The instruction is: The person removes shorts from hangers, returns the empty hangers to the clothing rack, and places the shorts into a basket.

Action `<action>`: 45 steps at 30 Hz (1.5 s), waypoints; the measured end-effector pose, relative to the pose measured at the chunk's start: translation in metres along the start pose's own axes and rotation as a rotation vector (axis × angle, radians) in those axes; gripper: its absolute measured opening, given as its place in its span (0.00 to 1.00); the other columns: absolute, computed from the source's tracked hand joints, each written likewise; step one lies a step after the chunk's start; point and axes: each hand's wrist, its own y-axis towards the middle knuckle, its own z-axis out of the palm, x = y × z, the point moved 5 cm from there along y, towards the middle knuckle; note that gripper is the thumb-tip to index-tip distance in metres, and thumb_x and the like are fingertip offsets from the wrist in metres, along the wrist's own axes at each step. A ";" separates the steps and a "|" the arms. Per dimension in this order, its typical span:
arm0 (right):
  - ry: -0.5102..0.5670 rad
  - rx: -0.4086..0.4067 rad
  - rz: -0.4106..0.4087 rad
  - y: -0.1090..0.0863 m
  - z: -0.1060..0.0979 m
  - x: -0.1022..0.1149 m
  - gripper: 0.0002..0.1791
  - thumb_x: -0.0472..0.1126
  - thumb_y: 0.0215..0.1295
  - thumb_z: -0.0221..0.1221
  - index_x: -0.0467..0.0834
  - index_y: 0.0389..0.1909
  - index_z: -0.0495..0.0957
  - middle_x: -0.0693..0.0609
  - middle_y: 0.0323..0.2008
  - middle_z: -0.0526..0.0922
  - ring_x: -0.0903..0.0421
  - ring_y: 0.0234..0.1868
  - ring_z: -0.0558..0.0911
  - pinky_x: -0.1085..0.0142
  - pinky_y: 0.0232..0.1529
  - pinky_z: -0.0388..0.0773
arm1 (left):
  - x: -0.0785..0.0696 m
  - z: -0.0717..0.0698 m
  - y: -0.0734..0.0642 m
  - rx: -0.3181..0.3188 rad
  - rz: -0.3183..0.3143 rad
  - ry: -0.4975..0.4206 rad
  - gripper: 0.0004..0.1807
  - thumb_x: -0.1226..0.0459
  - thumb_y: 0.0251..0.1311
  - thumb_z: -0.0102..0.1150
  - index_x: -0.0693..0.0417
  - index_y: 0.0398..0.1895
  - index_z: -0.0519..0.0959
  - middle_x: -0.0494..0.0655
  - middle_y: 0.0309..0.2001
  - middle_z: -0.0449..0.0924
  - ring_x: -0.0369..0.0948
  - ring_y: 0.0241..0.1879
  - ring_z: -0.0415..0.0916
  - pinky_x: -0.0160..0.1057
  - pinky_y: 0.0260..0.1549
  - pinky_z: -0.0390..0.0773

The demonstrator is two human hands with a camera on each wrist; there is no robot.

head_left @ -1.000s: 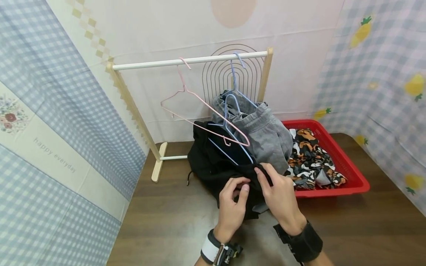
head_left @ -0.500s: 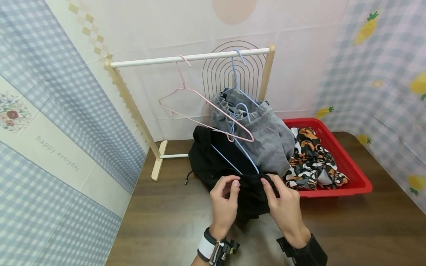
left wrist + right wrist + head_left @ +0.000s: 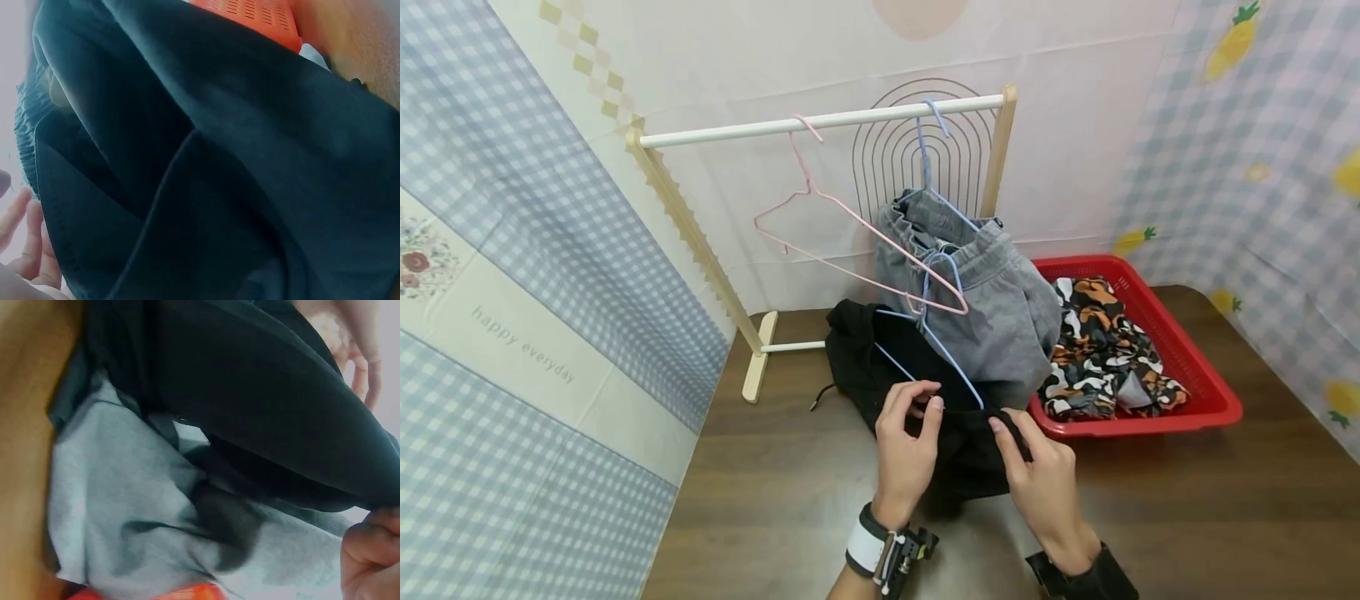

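Observation:
Black drawstring shorts [image 3: 856,354] lie bunched on the table, waist opening upward. A loose blue hanger [image 3: 953,364] slants into that opening, its hook up against the grey shorts [image 3: 1011,312] behind. My left hand [image 3: 904,462] pinches the near waistband edge between thumb and fingertips, its other fingers loosely bent. To the right, my right hand [image 3: 1048,479] grips the same edge by the hanger's lower corner; in the right wrist view its curled fingers [image 3: 369,547] hold the black cloth. Dark cloth fills most of the left wrist view.
A white rail [image 3: 730,133] on wooden posts stands behind. From it hang a bare pink hanger [image 3: 809,190], reaching forward over the black shorts, and the grey shorts on another blue hanger [image 3: 925,162]. A red basket [image 3: 1206,392] at right holds camouflage-print cloth [image 3: 1086,358].
The blue hanger has sunk lower into the black shorts, its hook dropping. My left hand has shifted slightly left, spreading the waistband edge between both hands.

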 end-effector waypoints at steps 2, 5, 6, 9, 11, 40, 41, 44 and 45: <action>-0.008 -0.007 -0.005 -0.005 -0.001 0.000 0.11 0.26 0.63 0.70 0.40 0.44 0.85 0.49 0.37 0.90 0.53 0.32 0.89 0.79 0.40 0.79 | 0.001 0.003 -0.002 0.016 -0.022 0.019 0.10 0.63 0.76 0.61 0.57 0.53 0.85 0.46 0.50 0.82 0.43 0.47 0.79 0.40 0.44 0.80; -0.025 -0.002 -0.003 -0.013 -0.003 -0.002 0.12 0.26 0.61 0.70 0.40 0.44 0.85 0.48 0.37 0.90 0.53 0.32 0.90 0.80 0.40 0.79 | -0.001 0.008 -0.005 0.048 -0.048 0.029 0.12 0.62 0.76 0.61 0.55 0.55 0.85 0.45 0.52 0.82 0.44 0.49 0.79 0.42 0.46 0.80; -0.034 0.004 0.000 -0.015 -0.003 -0.002 0.12 0.26 0.61 0.71 0.40 0.44 0.85 0.48 0.37 0.91 0.54 0.32 0.90 0.81 0.40 0.79 | -0.001 0.010 -0.006 0.060 -0.056 0.027 0.12 0.61 0.76 0.61 0.54 0.56 0.85 0.45 0.52 0.83 0.44 0.50 0.80 0.43 0.47 0.80; -0.062 0.022 0.002 -0.022 -0.004 -0.003 0.13 0.26 0.60 0.72 0.40 0.44 0.85 0.48 0.37 0.91 0.54 0.32 0.90 0.80 0.40 0.80 | -0.003 0.014 -0.008 0.098 -0.080 0.019 0.12 0.60 0.76 0.62 0.52 0.57 0.85 0.43 0.50 0.84 0.42 0.50 0.81 0.46 0.48 0.81; -0.078 0.025 -0.003 -0.026 -0.005 -0.004 0.14 0.26 0.59 0.72 0.40 0.44 0.85 0.48 0.37 0.91 0.54 0.32 0.90 0.79 0.40 0.81 | -0.003 0.016 -0.010 0.116 -0.101 0.016 0.11 0.59 0.76 0.61 0.51 0.55 0.86 0.42 0.48 0.85 0.40 0.48 0.81 0.45 0.46 0.82; -0.236 0.170 0.021 -0.058 -0.006 -0.022 0.10 0.37 0.61 0.74 0.44 0.39 0.83 0.55 0.31 0.79 0.62 0.24 0.75 0.64 0.21 0.73 | 0.012 0.033 -0.033 0.202 -0.423 -0.039 0.06 0.61 0.70 0.69 0.51 0.35 0.89 0.36 0.29 0.89 0.35 0.26 0.85 0.30 0.27 0.79; -0.243 0.177 0.018 -0.059 -0.007 -0.024 0.10 0.37 0.60 0.74 0.44 0.39 0.83 0.56 0.30 0.77 0.63 0.24 0.73 0.65 0.21 0.71 | 0.012 0.033 -0.033 0.213 -0.431 -0.041 0.06 0.61 0.70 0.69 0.51 0.35 0.89 0.36 0.28 0.89 0.35 0.25 0.84 0.30 0.26 0.79; -0.259 0.198 0.005 -0.060 -0.009 -0.026 0.10 0.37 0.60 0.74 0.44 0.39 0.84 0.57 0.31 0.76 0.64 0.24 0.71 0.66 0.20 0.70 | 0.011 0.033 -0.032 0.234 -0.439 -0.062 0.07 0.60 0.69 0.70 0.52 0.34 0.89 0.39 0.26 0.89 0.33 0.21 0.81 0.30 0.22 0.78; -0.260 0.203 -0.003 -0.060 -0.009 -0.026 0.10 0.37 0.60 0.74 0.44 0.39 0.84 0.57 0.31 0.76 0.64 0.24 0.71 0.66 0.20 0.70 | 0.011 0.032 -0.031 0.235 -0.445 -0.075 0.07 0.60 0.69 0.70 0.53 0.33 0.89 0.41 0.26 0.89 0.33 0.20 0.80 0.30 0.22 0.77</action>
